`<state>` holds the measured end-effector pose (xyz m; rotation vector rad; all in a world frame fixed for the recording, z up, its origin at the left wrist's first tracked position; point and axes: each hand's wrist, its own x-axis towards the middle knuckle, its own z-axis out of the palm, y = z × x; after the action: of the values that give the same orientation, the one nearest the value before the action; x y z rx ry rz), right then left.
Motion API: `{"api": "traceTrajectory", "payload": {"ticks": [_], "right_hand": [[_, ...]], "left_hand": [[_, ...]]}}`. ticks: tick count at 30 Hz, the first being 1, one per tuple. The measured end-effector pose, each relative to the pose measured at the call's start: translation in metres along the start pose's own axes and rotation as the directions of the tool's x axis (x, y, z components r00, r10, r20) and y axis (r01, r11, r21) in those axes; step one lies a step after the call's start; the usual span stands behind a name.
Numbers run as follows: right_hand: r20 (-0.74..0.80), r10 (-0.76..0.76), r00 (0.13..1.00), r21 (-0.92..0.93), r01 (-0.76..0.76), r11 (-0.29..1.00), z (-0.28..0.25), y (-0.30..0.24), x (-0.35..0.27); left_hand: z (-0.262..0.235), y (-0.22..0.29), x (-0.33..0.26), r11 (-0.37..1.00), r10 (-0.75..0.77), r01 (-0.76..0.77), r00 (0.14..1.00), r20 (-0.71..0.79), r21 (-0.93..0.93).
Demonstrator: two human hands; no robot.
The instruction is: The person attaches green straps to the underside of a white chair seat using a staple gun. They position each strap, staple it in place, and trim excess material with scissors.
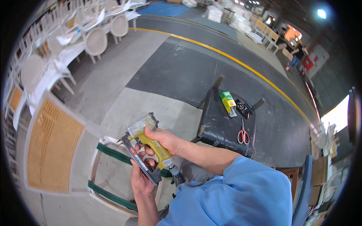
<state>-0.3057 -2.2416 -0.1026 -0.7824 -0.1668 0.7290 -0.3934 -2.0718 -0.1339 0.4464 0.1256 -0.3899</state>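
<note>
A pneumatic staple gun [160, 150] with a yellow-green handle, silver head and black magazine is held in front of my body, above a chair frame. My right hand [165, 140] wraps its handle from the right, thumb on top near the head. My left hand [141, 180] grips the magazine [145, 165] from below. A hose fitting [175, 172] sits at the handle's end. Under the gun lies the pale chair frame [92, 165] with dark green straps [113, 196] across its seat opening. Its woven cane back [54, 145] rises at the left.
To the right stands a black padded stool [218, 130]. On it are red-handled scissors [243, 136], a green-yellow box [228, 102] and a small black tray [243, 108]. Rows of white chairs [96, 41] fill the far left. A person [298, 54] is far off at right.
</note>
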Motion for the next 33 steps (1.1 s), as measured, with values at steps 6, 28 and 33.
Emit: {"api": "traceTrajectory", "payload": {"ticks": [6,28,33], "right_hand": [[-0.202,-0.093,0.975,0.311,0.154,0.938,-0.057,-0.004,-0.068],[-0.713,-0.684,-0.157,-0.349,-0.766,0.540,-0.277,-0.080,-0.279],[-0.729,-0.676,-0.107,-0.376,-0.763,0.526,-0.275,-0.071,-0.294]], "left_hand": [[0.022,-0.043,0.017,0.948,-0.305,0.293,0.948,0.093,0.125],[0.064,-0.073,0.049,0.916,-0.347,0.380,0.911,-0.223,0.129],[0.051,-0.063,0.040,0.929,-0.327,0.357,0.916,-0.233,0.098]]}}
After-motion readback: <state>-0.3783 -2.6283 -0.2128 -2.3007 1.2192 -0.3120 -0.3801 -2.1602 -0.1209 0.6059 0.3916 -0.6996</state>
